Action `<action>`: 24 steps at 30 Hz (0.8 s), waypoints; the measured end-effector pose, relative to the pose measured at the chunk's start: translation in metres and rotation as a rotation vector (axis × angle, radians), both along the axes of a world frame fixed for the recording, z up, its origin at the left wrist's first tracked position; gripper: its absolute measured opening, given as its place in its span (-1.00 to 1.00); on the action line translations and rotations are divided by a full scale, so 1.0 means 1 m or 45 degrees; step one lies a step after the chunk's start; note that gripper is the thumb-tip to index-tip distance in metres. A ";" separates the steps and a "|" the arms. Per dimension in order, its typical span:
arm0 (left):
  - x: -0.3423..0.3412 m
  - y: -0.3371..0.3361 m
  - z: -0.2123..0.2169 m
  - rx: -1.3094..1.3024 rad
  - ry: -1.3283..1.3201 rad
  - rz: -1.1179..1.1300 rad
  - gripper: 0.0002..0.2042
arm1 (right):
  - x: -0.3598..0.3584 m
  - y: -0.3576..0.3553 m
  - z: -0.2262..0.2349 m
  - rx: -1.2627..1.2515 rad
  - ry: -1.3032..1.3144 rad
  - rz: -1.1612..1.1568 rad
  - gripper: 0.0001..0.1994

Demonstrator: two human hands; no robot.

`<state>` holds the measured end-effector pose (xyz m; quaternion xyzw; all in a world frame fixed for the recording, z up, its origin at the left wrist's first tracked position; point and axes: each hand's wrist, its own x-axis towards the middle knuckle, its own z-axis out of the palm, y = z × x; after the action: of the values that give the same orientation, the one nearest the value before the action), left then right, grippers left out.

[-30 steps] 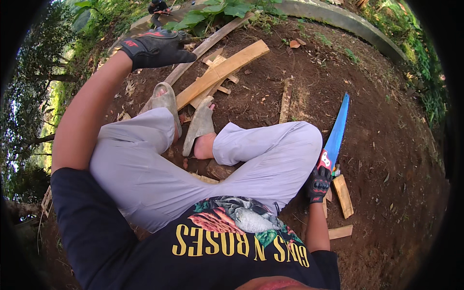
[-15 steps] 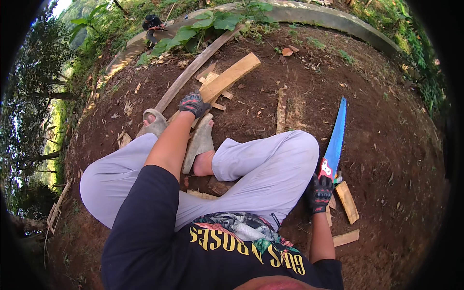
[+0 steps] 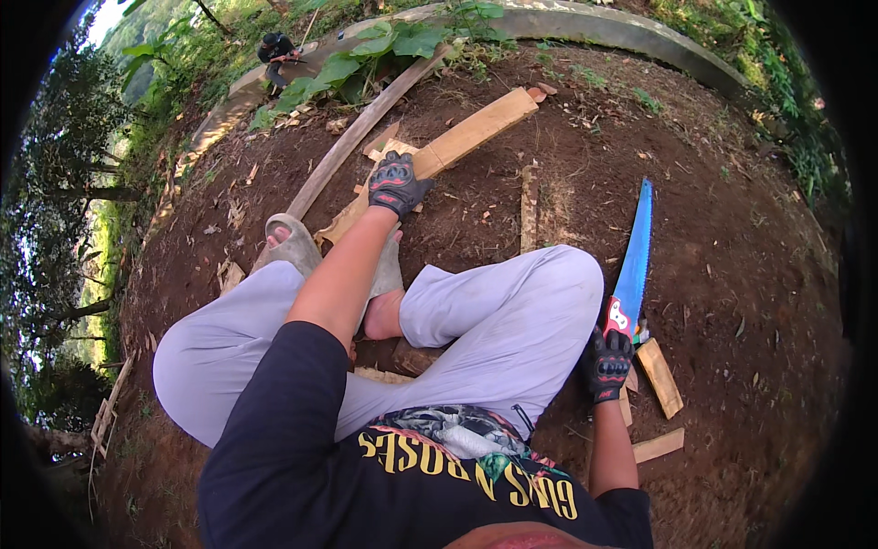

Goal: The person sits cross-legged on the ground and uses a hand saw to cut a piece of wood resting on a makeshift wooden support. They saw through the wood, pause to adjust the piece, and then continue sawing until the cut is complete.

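Observation:
My left hand (image 3: 397, 186), in a black and red glove, is closed around a long, light wooden plank (image 3: 480, 130). The plank slants from near my feet up to the right, with its far end beyond the hand. A thin dark line crosses it just past my fingers. Beside my right knee, my gloved right hand (image 3: 607, 368) grips a handsaw (image 3: 633, 261) by its red and white handle. The saw's blue blade points away from me and is apart from the plank. Small wood pieces (image 3: 393, 148) lie by the plank behind my left hand.
A long weathered pole (image 3: 361, 137) lies left of the plank. Several offcuts, one a short block (image 3: 659, 378), lie by my right hand. A thin strip (image 3: 529, 209) rests on the soil ahead. Farther off are a curved concrete edge (image 3: 604, 35) and a seated person (image 3: 277, 59).
My left hand has moved right with the plank, whose far end now reaches farther up and right. My right hand and the handsaw have hardly moved.

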<state>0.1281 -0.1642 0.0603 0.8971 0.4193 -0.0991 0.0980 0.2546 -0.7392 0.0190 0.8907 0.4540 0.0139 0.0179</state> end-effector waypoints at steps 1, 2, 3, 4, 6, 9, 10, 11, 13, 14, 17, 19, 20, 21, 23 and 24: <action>0.003 -0.001 -0.001 0.008 -0.018 0.003 -0.33 | 0.000 0.001 0.001 -0.001 0.004 -0.001 -0.53; 0.004 -0.001 -0.002 0.011 0.018 -0.004 -0.32 | 0.000 0.000 0.000 -0.007 -0.010 -0.002 -0.54; 0.004 -0.002 -0.002 0.011 0.018 -0.018 -0.32 | 0.000 -0.001 -0.002 -0.013 -0.024 -0.002 -0.54; 0.003 -0.003 -0.002 0.010 0.018 -0.031 -0.32 | 0.001 -0.002 -0.002 -0.020 -0.038 -0.001 -0.55; 0.001 0.002 -0.002 -0.008 0.029 -0.039 -0.30 | 0.000 0.001 0.001 -0.001 -0.025 0.004 -0.57; 0.008 0.009 -0.003 -0.048 0.057 -0.016 -0.24 | -0.001 -0.001 0.002 -0.038 -0.012 -0.015 -0.58; 0.014 0.007 -0.004 -0.043 0.067 -0.001 -0.24 | 0.000 -0.002 0.001 -0.060 -0.009 -0.027 -0.59; 0.015 0.007 -0.005 -0.036 0.083 0.015 -0.24 | 0.000 0.000 0.003 -0.045 -0.003 -0.020 -0.59; 0.009 0.012 -0.012 -0.017 0.112 0.023 -0.21 | -0.001 0.005 0.006 -0.013 0.008 -0.006 -0.59; 0.011 0.013 -0.006 -0.039 0.143 0.004 -0.20 | -0.001 0.004 0.007 0.000 0.012 -0.005 -0.58; 0.022 0.015 0.012 -0.143 0.276 -0.013 -0.18 | -0.002 0.003 0.009 0.015 0.029 -0.014 -0.58; 0.027 0.019 0.017 -0.176 0.320 -0.029 -0.15 | -0.001 0.005 0.010 -0.011 0.048 -0.040 -0.59; 0.029 0.020 0.015 -0.144 0.338 -0.034 -0.13 | 0.003 0.004 0.010 0.004 0.052 -0.023 -0.59; 0.027 0.021 0.012 -0.103 0.327 -0.049 -0.14 | 0.002 0.004 0.009 0.022 0.064 -0.024 -0.59; 0.022 0.020 0.008 -0.031 0.308 -0.079 -0.14 | -0.005 0.001 0.006 0.048 0.089 -0.025 -0.59; 0.024 0.021 0.007 -0.031 0.329 -0.096 -0.16 | -0.004 0.000 0.004 0.042 0.082 -0.018 -0.60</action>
<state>0.1521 -0.1435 0.0672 0.8908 0.3930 -0.2226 0.0502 0.2506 -0.7394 0.0232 0.8940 0.4479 -0.0076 -0.0114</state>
